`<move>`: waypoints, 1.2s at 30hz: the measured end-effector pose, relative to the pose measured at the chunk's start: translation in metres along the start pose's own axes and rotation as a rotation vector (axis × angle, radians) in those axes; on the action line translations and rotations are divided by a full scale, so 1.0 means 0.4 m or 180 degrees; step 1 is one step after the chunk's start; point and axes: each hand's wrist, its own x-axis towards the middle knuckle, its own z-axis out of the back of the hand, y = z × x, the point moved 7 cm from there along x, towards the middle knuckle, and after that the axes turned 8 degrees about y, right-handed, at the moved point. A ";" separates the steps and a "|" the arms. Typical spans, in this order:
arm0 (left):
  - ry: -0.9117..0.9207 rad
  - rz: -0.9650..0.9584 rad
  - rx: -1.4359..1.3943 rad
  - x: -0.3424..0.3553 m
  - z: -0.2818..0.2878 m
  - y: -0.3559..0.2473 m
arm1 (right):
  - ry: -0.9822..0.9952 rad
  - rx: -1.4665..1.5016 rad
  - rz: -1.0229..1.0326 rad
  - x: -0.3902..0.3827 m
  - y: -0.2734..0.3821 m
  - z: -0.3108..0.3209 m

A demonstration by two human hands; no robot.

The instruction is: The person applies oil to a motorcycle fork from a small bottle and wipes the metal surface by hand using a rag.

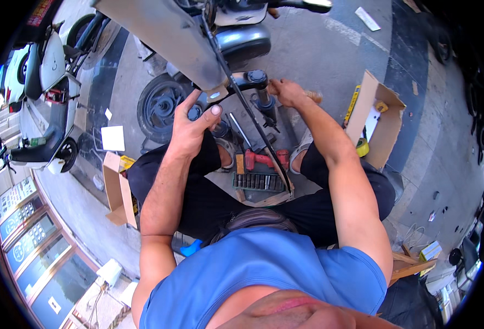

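Note:
In front of me is a motorcycle-type front fork, with a dark upper clamp (248,80) and round caps on top of its legs. My left hand (190,129) curls round the top of the left leg, thumb and forefinger on either side of its cap (195,113). Beside the right fork leg (265,103), my right hand (290,93) is closed with the fingers curled. What it grips is hidden; a tan, wood-coloured piece (314,96) shows just behind its wrist. A black cable (242,98) runs down between the hands, past a dusty grey body panel (170,41).
Between my feet lie a red power tool (259,160) and a socket set (258,181). A black wheel (162,107) lies left of the fork. Open cardboard boxes stand left (122,192) and right (373,118). A scooter (47,126) is parked at far left.

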 end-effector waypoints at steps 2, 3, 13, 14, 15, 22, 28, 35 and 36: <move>-0.0266 0.0041 -0.0085 -0.012 0.016 0.013 | -0.0169 0.0398 -0.0165 -0.055 -0.041 0.177; -0.0391 0.0044 -0.0156 -0.017 0.021 0.016 | -0.0263 0.0566 -0.0242 -0.091 -0.040 0.299; -0.0103 -0.0192 -0.0165 -0.010 -0.008 0.006 | -0.0635 -0.0329 0.0860 -0.532 0.643 1.144; -0.0097 -0.0224 -0.0162 -0.012 -0.011 -0.002 | -0.0475 -0.0605 0.0742 -0.524 0.694 1.169; -0.0068 -0.0293 -0.0189 -0.021 -0.017 -0.010 | -0.0574 -0.0822 0.0754 -0.516 0.741 1.185; -0.0097 -0.0534 -0.0043 -0.015 -0.017 -0.006 | -0.0774 -0.2678 0.1089 -0.445 0.949 1.231; -0.0015 -0.0599 -0.0067 -0.017 -0.018 -0.018 | -0.0899 -0.3181 0.1122 -0.419 1.000 1.207; -0.0039 -0.0649 0.0182 -0.010 -0.010 -0.011 | -0.0943 -0.3259 0.1341 -0.398 1.003 1.194; -0.0056 -0.0678 0.0226 -0.008 -0.007 -0.011 | -0.0935 -0.3270 0.1368 -0.395 1.005 1.195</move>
